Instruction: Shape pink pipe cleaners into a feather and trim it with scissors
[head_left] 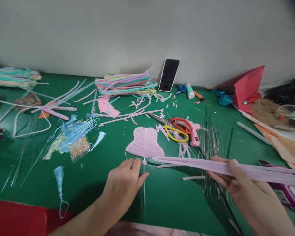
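Note:
A lilac dress-bodice-shaped piece [145,142] made of rows of pipe cleaners lies flat on the table. Below it a thin wire loop [151,165] curves out, with a small lilac knob [144,162] at its middle and several straight wires [143,196] running down from there. My left hand [124,178] rests with curled fingers on the left side of this loop, just beside the knob; its fingertips are partly hidden. My right hand [243,183] grips a long bundle of lilac pipe cleaners [258,172] between thumb and fingers. The bundle's tips reach over the loop's right side.
Scissors [179,129] and a pink glue gun [194,136] lie beyond the bundle. Loose wires [212,144] spread under it. Blue tassels [76,131] and a bag of gold beads [79,149] are left. A phone [169,75] leans on the wall beside pipe cleaners [125,83].

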Available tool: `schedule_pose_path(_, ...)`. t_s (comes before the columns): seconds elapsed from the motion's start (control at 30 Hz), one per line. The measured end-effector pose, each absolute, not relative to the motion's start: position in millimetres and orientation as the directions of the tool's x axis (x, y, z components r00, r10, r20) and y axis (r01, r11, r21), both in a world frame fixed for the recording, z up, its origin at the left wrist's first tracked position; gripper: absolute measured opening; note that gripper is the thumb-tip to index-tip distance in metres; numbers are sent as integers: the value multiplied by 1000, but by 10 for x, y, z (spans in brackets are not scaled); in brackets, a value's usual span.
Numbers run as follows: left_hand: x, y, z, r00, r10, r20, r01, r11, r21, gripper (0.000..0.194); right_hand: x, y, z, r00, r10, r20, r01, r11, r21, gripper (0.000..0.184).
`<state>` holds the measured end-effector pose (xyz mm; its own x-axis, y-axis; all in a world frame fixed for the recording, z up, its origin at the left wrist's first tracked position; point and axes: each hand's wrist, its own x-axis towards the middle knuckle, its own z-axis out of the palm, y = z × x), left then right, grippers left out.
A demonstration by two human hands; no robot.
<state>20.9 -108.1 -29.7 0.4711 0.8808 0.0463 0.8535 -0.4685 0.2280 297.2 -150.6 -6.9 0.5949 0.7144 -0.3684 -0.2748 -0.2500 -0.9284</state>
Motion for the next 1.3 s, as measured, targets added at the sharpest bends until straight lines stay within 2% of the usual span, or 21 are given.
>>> schedule_pose_path(0.13,275,-1060,-251,426,898,-113,895,-400,197,17,2994,-1519,-57,625,679,-386,-295,-253,-922,36)
schedule_pose_path(0.2,265,-978,-174,404,893,-197,903,-354,245,13,2982,-1527,-59,614,683,-395,-308,-253,-917,36)
schedule_pose_path(0.27,215,-867,-56,375,893,-248,892,-276,358,13,2954,-1535,-61,575,708,-410,-321,-266,-909,36)
schedule_pose_path(0.37,145,-692,163,330,939,-100,785,-214,581,16,2882,-1526,-57,500,756,-422,-317,-294,-902,37)
schedule_pose_path(0.43,169,-596,283,441,895,-65,662,-276,697,19,2804,-1493,-48,432,795,-425,-311,-311,-898,38)
schedule_pose_path(0.5,258,-525,342,639,751,-168,523,-264,810,20,2695,-1436,-35,331,836,-437,-308,-342,-888,38)
schedule_pose_path(0.57,373,-467,328,730,601,-325,454,-72,888,21,2566,-1368,-28,224,868,-442,-293,-373,-880,38)
schedule_pose_path(0.63,463,-412,257,753,494,-434,431,129,893,22,2442,-1308,-34,178,886,-428,-267,-376,-887,37)
schedule_pose_path(0.7,490,-349,163,741,492,-456,404,215,889,22,2355,-1271,-55,190,885,-425,-239,-378,-895,40)
schedule_pose_path(0.87,248,-110,61,677,551,-487,407,270,872,21,2420,-1208,-81,184,880,-438,-171,-410,-896,35)
schedule_pose_path(0.97,-12,93,172,561,717,-413,355,242,903,21,2581,-963,-12,213,882,-420,-98,-408,-908,49)
schedule_pose_path(1.07,-213,245,339,457,823,-337,242,250,938,22,2659,-473,74,322,901,-292,-2,-307,-952,46)
schedule_pose_path(1.13,-284,285,430,451,838,-307,180,251,951,24,2635,-123,108,411,892,-185,-45,-183,-982,39)
schedule_pose_path(1.2,-323,285,481,459,841,-285,121,259,958,26,2571,115,126,359,926,-119,-35,-114,-993,30)
schedule_pose_path(1.23,-336,277,490,460,842,-283,100,267,958,26,2533,165,134,343,933,-111,13,-123,-992,33)
schedule_pose_path(1.3,-352,258,478,454,843,-290,76,287,955,25,2459,117,157,330,939,-99,170,-162,-972,56)
